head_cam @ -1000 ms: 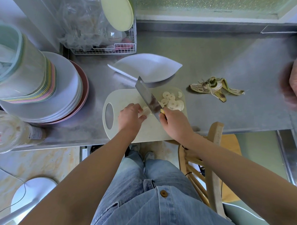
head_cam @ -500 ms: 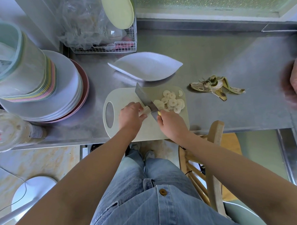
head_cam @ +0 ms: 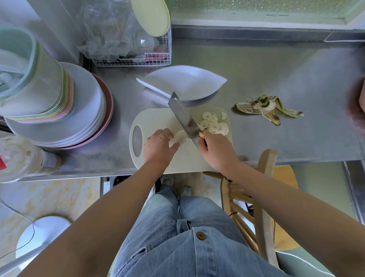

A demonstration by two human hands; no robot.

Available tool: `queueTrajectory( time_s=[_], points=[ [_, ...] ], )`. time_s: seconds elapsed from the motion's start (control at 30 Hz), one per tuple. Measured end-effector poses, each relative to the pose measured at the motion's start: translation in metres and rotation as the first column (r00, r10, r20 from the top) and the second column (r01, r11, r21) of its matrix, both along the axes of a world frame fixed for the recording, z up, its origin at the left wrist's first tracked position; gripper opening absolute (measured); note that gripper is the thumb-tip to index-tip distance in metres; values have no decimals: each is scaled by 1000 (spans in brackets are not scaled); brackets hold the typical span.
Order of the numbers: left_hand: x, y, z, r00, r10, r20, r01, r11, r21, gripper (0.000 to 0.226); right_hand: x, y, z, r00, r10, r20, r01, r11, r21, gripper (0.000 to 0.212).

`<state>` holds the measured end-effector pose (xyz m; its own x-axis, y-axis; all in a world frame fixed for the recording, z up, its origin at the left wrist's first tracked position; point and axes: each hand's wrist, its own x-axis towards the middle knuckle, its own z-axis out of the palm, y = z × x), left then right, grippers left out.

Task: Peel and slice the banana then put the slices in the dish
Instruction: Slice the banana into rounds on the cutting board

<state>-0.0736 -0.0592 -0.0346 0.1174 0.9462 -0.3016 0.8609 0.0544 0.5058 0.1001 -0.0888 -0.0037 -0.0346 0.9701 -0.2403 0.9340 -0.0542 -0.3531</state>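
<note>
On the cutting board [head_cam: 157,121] at the bench's front edge, the right hand [head_cam: 217,149] grips the knife [head_cam: 183,115], its blade raised again from the last cut. The left hand [head_cam: 157,146] pinches the short banana stub [head_cam: 179,137]; slices [head_cam: 215,124] pile right, so slicing is nearly done and the dish [head_cam: 185,81] behind stays empty.

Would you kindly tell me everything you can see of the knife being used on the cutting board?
The knife is a cleaver with a broad, rectangular, shiny metal blade. The right hand grips its handle, mostly hidden, with only a small yellow bit showing. The blade runs diagonally, its tip toward the white dish, over the pale cutting board. Its edge meets the peeled banana piece, held by the left hand. Cut slices lie to its right.
</note>
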Motion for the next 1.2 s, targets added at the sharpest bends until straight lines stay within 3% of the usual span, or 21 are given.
queueTrajectory(
  time_s=[0.77,0.97,1.2],
  points=[
    [4,1,-2,999,42,22,-42,999,-11,22,-4,-7,-19,996,45,79,-40,997,-70,28],
    [4,1,-2,998,49,31,-49,999,-17,22,2,-3,-7,1000,12,25,-12,1000,2,23],
    [5,2,-1,999,36,3,-36,999,-11,21,1,-2,0,999,36,8,-36,999,-29,24]
  ],
)
